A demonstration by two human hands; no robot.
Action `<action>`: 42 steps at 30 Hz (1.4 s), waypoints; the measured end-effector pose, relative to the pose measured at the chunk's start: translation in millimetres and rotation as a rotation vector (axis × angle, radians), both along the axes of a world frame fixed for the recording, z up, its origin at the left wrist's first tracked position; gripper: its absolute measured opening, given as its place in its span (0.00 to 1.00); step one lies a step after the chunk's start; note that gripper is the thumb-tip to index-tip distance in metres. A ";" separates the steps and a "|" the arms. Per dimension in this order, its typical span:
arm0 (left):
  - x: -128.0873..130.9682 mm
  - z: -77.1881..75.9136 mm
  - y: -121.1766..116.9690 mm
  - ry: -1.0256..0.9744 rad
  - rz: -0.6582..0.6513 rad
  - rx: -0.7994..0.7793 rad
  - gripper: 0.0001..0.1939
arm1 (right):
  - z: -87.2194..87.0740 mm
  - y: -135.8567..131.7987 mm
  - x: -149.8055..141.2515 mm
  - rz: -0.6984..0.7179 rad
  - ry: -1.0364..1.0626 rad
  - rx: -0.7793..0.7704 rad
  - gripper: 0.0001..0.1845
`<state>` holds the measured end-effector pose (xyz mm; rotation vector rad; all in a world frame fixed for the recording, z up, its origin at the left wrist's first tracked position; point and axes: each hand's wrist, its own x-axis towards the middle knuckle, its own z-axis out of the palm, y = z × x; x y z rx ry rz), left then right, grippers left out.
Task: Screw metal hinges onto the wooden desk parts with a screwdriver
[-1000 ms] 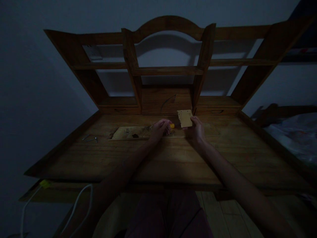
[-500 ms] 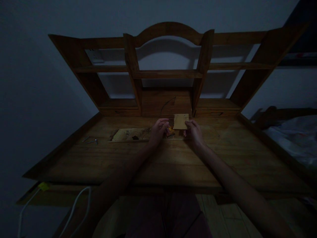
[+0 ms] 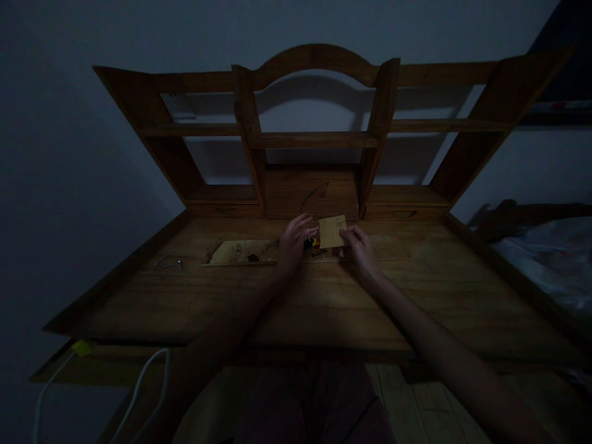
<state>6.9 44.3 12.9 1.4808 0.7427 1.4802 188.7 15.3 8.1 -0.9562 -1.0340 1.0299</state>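
A small square, pale wooden plate [image 3: 332, 232] with two small holes near its top edge is held up over the desk. My right hand [image 3: 359, 248] pinches its right side between thumb and fingers. Close to the plate's left edge is my left hand [image 3: 292, 243], its fingers stretched towards it; whether they touch is hard to tell. Beneath those fingers a yellow and black object [image 3: 315, 243] shows partly, too dim to name. Under both hands lies a long, thin board [image 3: 226, 251] with dark stains and a dark spot on its left part.
Slim metal tools [image 3: 179, 264] lie on the left of the wooden desk [image 3: 324, 308]. A shelf unit [image 3: 314, 139] rises along the back. A white cable [image 3: 165, 370] loops at the front left, and a bed with rumpled covers [image 3: 546, 259] is at the right.
The plate has moved slightly left and down with my right hand, and tilted a little. My left fingers have opened out from a closer pinch, and more of the black part shows beside them.
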 end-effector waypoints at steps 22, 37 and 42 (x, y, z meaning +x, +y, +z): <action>-2.5 0.6 -1.5 0.245 0.201 0.169 0.06 | 1.8 1.8 7.1 -0.194 -0.105 0.125 0.12; -2.7 2.2 -3.8 0.356 0.232 0.267 0.06 | 7.7 -0.9 5.6 -0.217 -0.094 0.112 0.12; -1.4 3.8 -5.3 0.374 0.233 0.285 0.08 | 10.3 -2.3 6.3 -0.227 -0.107 0.109 0.11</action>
